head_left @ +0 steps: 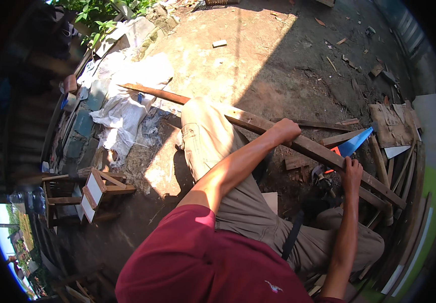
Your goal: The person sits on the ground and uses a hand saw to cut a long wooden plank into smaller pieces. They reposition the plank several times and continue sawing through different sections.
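1. Closest to me: maroon shirt (197,257), bottom ctr of frame; tan trousers (258,212) just above it, ctr to lower R.
2. Main item: long dk-brown timber (250,121), runs diag. from upper-L-of-ctr down to mid R, tapering at its L end. Meets the L knee; glare there, can't tell if it's over or behind.
3. L hand (287,130), just R of ctr: clenched round the timber, arm reaching across the lap.
4. R hand (351,171), R of ctr: grasping the same timber nearer its lower R end, fingers hooked over the edge.
5. Handsaw (354,143), blue blade + orange handle, just beyond the timber, R of ctr.
6. Scrap wood (392,123) piled at R side of frame.
7. White sheeting (119,121), crumpled, upper L; small wooden frame w/ white panel (95,196), lower L.
8. Ground (309,76): part sun, part shade, up top.
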Action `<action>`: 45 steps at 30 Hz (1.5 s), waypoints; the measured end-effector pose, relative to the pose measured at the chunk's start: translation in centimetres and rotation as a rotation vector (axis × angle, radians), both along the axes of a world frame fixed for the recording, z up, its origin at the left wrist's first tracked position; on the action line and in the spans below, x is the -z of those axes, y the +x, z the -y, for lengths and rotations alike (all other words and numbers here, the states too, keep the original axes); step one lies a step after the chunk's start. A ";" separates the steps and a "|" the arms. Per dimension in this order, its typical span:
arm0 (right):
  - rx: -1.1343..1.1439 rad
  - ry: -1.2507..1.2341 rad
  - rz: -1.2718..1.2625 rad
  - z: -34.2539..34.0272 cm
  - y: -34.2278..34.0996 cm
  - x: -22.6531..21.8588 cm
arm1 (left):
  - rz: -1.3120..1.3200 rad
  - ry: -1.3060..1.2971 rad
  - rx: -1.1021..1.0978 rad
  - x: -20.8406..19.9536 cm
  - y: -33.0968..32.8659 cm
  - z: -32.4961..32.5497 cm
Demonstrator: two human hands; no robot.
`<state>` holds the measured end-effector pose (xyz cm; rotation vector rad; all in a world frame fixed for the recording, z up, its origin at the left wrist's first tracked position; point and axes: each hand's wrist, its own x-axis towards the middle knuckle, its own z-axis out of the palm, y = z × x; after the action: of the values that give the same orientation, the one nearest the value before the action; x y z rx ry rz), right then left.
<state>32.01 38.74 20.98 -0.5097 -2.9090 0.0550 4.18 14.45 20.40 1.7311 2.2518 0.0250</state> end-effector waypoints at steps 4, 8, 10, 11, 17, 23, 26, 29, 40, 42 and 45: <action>-0.019 0.019 0.023 1.7 0.0 -0.7 | -0.005 -0.042 -0.004 -1.1 -0.3 0.8; -0.027 -0.016 -0.034 4.5 -3.0 -1.7 | 0.005 -0.035 -0.043 -1.5 -3.7 3.4; -0.001 0.003 -0.010 5.3 -4.7 -0.7 | 0.018 -0.028 -0.059 -1.4 -5.7 4.2; 0.008 0.003 -0.018 5.9 -5.7 -0.3 | 0.024 -0.017 -0.060 -0.8 -6.9 4.9; 0.032 -0.027 -0.082 5.5 -6.2 3.6 | -0.043 -0.044 -0.098 1.1 -5.5 4.7; 0.065 -0.105 -0.079 5.7 -5.7 3.9 | -0.084 -0.068 -0.156 1.2 -5.1 5.4; 0.071 -0.114 -0.132 5.5 -5.2 4.9 | -0.012 -0.042 -0.239 0.6 -3.8 5.8; 0.086 -0.107 -0.145 6.5 -5.8 6.4 | -0.023 -0.041 -0.283 2.8 -4.4 5.6; 0.097 -0.139 -0.136 6.1 -6.9 7.5 | -0.107 -0.081 -0.365 5.0 -5.1 5.4; 0.122 -0.043 -0.267 6.1 -7.6 7.5 | -0.130 -0.113 -0.371 5.3 -5.7 4.6; 0.167 -0.014 -0.149 6.3 -6.6 8.1 | -0.096 -0.139 -0.380 4.6 -3.8 3.9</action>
<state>25.37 32.46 12.89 -0.7169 -2.7128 0.0865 0.38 10.59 15.82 1.2412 2.5533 -0.1318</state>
